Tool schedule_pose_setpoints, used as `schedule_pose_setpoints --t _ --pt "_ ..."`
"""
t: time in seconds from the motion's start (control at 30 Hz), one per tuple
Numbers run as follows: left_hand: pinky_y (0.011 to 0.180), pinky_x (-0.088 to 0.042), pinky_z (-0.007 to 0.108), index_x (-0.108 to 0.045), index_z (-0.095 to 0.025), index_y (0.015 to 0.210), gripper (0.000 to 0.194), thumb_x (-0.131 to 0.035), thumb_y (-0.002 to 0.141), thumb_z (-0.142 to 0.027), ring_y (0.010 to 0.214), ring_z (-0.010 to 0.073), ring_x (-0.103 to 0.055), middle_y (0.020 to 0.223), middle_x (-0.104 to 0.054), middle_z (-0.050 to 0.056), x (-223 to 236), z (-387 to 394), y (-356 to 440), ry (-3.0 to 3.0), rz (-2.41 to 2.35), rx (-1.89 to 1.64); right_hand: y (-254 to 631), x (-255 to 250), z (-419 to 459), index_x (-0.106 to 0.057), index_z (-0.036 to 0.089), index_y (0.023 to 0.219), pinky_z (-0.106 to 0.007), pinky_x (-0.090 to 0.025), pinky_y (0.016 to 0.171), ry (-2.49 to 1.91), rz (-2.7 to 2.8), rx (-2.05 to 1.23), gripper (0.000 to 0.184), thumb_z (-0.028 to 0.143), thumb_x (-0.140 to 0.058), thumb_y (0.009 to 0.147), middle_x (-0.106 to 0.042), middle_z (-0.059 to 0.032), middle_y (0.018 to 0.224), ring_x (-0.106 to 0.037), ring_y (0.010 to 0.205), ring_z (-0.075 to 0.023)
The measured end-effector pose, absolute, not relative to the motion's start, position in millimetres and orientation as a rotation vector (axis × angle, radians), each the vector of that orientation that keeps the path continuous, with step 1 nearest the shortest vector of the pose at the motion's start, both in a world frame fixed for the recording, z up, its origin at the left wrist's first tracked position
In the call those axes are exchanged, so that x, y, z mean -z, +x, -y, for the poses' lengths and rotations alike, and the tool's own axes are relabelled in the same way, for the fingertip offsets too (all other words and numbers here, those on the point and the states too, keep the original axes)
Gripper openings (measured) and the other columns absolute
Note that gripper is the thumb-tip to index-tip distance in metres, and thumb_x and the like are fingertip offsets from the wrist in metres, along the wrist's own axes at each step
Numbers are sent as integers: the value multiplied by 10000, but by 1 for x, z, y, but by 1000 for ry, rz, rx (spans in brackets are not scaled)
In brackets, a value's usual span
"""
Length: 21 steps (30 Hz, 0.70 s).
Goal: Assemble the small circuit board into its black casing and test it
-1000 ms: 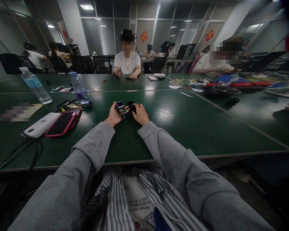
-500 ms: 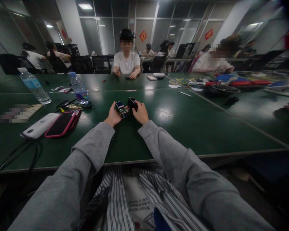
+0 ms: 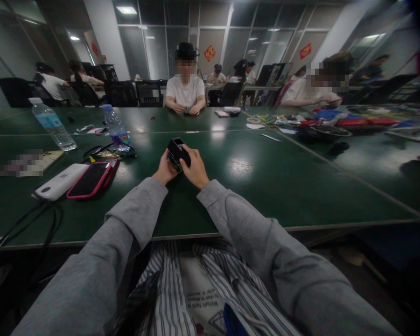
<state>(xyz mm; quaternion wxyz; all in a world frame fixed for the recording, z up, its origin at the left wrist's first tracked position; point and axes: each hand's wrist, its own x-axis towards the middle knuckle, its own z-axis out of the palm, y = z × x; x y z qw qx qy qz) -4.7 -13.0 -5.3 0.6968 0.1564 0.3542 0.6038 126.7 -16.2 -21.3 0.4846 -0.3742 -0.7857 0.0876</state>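
– Where's the circuit board (image 3: 172,163)?
– Cradled in the left hand (image 3: 164,169), beneath the black cover (image 3: 177,148) the right hand (image 3: 196,170) pinches
– Any advice?
– Keep both square, and never force them

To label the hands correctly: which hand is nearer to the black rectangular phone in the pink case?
Left: the left hand is right of the phone, apart from it; the right hand is farther right.

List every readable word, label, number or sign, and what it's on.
"Watashi tachi": shirt, upside down; other lines too blurred.
White device: mark too small to settle.
Left bottle, right bottle: labels too small.
Red signs: characters blurred.
Black cover: nothing readable.
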Motion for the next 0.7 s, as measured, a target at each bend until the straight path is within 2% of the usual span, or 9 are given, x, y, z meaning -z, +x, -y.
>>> schedule_pose_setpoints --t 0.13,0.3,0.4,0.47,0.57,0.63,0.7 --pt "856 -546 380 -641 -164 1126 466 -446 937 -542 844 242 -696 848 -715 91 -1 17 -4 319 -808 -1353 127 27 12 -431 244 1449 -482 -479 1057 -864 1911 -234 520 327 -509 941 -509 -136 1256 -546 1201 -286" --pt "873 -543 424 -650 -141 1067 624 -321 938 -655 938 293 -692 893 -719 144 -16 18 -10 355 -703 -1357 131 22 9 -445 257 1429 -540 -447 1081 -828 1860 -360 521 425 -522 943 -534 -137 1298 -529 1228 -311" --pt "889 -534 429 -651 -127 1095 689 -280 938 -686 985 300 -680 938 -725 155 -28 20 -12 456 -621 -1371 128 19 8 -482 254 1380 -536 -409 1118 -764 1776 -567 519 430 -591 904 -542 -119 1353 -515 1254 -296" --pt "907 -523 432 -650 -114 1118 723 -266 939 -700 1005 302 -669 939 -722 157 -33 22 -11 533 -609 -1337 125 18 6 -514 263 1318 -502 -434 1103 -765 1616 -827 482 378 -640 867 -577 -82 1312 -554 1199 -256" --pt "934 -496 421 -652 -125 1123 690 -350 921 -711 1032 306 -649 936 -719 149 -35 23 -6 643 -645 -1307 125 17 3 -556 268 1182 -398 -565 934 -794 1146 -1403 308 295 -600 878 -646 -19 1097 -629 982 -175" --pt "945 -476 412 -650 -152 1134 646 -422 901 -709 1088 314 -627 988 -716 146 -33 22 -3 702 -680 -1292 130 15 0 -576 231 1047 -300 -604 778 -769 745 -1739 146 291 -509 933 -648 -12 934 -637 840 -141" --pt "950 -458 411 -641 -193 1160 606 -455 890 -703 1169 319 -590 1071 -701 140 -30 21 -1 734 -702 -1281 137 12 -2 -570 209 941 -224 -596 666 -731 491 -1869 182 327 -436 974 -633 -16 843 -633 763 -123"
